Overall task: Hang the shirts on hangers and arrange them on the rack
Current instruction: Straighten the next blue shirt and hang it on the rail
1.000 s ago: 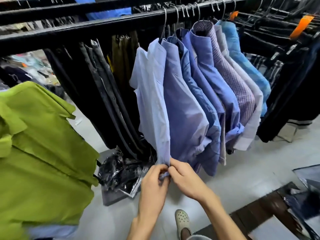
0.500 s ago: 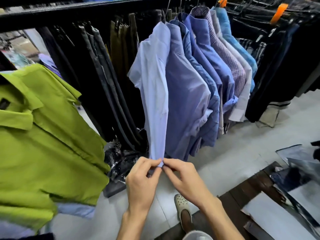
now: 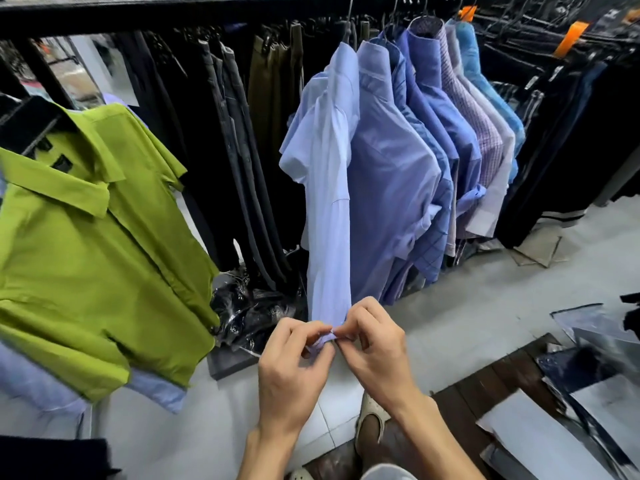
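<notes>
Below the rack (image 3: 173, 10), left hand (image 3: 292, 368) and right hand (image 3: 375, 351) pinch the light blue shirt (image 3: 329, 202) hem between them.

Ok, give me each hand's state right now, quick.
Left hand: pinching the bottom hem of the light blue shirt.
Right hand: pinching the same hem from the other side.

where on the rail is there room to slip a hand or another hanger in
A gap lies between the dark hanging trousers and the pale blue hanging shirt that both hands pinch at its hem. To its right the blue and checked shirts are packed tight.
</notes>
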The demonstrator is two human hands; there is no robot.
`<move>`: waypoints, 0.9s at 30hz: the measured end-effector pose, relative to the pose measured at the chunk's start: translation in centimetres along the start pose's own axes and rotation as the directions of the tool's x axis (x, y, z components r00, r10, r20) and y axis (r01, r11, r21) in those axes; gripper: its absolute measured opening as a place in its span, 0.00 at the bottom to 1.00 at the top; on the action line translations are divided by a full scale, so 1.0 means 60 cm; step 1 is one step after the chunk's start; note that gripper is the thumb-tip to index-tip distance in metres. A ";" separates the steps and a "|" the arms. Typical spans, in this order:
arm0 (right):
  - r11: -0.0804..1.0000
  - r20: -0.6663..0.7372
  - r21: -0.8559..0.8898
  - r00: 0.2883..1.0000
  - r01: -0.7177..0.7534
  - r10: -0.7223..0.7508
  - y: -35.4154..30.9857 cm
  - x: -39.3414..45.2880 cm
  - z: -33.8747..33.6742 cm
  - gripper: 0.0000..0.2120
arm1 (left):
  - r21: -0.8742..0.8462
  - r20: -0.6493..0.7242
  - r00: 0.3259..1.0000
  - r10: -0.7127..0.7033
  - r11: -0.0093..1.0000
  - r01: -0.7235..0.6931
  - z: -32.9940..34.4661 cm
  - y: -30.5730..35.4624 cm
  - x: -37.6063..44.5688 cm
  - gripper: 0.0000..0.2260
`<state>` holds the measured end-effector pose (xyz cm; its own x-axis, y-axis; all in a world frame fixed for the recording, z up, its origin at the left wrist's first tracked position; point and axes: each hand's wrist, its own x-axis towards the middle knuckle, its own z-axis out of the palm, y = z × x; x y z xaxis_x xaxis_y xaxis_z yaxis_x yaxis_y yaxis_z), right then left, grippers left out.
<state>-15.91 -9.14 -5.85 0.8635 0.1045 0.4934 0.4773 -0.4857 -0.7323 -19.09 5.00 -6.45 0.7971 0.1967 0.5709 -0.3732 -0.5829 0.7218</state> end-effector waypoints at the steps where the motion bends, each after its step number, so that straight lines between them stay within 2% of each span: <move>1: 1.000 0.012 0.000 1.000 0.004 -0.004 -0.003 0.000 -0.003 0.18 | -0.004 0.004 1.000 0.000 1.000 0.000 -0.002 0.004 -0.004 0.09; 3: 1.000 0.043 -0.005 0.999 0.022 -0.022 -0.009 -0.002 -0.008 0.17 | -0.025 0.000 1.000 -0.004 1.000 0.004 -0.004 0.012 -0.010 0.09; 7: 0.988 0.124 -0.033 0.982 0.148 -0.143 -0.009 -0.012 -0.011 0.05 | 0.004 -0.112 0.993 -0.023 1.000 0.023 -0.008 0.014 -0.018 0.04; 10: 0.977 0.069 -0.049 0.976 0.209 -0.205 -0.007 -0.022 -0.006 0.04 | 0.038 -0.161 0.987 -0.025 0.999 0.031 -0.015 0.007 -0.022 0.05; 13: 0.986 -0.013 0.011 0.986 0.167 -0.167 -0.016 -0.026 0.004 0.09 | 0.008 -0.192 0.981 -0.011 1.000 0.013 -0.022 0.008 -0.025 0.05; 16: 0.986 -0.018 0.078 0.989 0.145 -0.144 -0.027 -0.017 0.013 0.14 | -0.045 -0.236 0.972 -0.025 0.999 0.015 -0.027 0.020 -0.021 0.08; 18: 0.990 -0.003 0.081 0.993 0.115 -0.115 -0.030 -0.010 0.020 0.13 | -0.076 -0.226 0.973 -0.048 0.997 0.031 -0.029 0.033 -0.015 0.08; 22: 0.998 0.007 0.049 0.999 -0.044 0.044 -0.020 -0.006 0.037 0.10 | -0.065 -0.209 0.978 -0.020 0.998 0.007 -0.034 0.050 -0.002 0.16; 25: 0.995 -0.035 -0.040 0.996 -0.089 0.087 -0.009 -0.008 0.035 0.05 | -0.184 -0.240 0.956 -0.168 0.975 0.125 -0.048 0.054 0.017 0.15; 27: 0.993 -0.048 -0.067 0.994 -0.102 0.099 -0.007 -0.005 0.027 0.03 | -0.353 -0.234 0.923 -0.306 0.911 0.212 -0.059 0.057 0.035 0.13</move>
<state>-16.08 -7.56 -6.47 0.8978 0.0141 0.4402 0.3744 -0.5506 -0.7461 -20.37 6.23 -1.37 0.7388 0.5439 0.3979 -0.3384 -0.2111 0.9170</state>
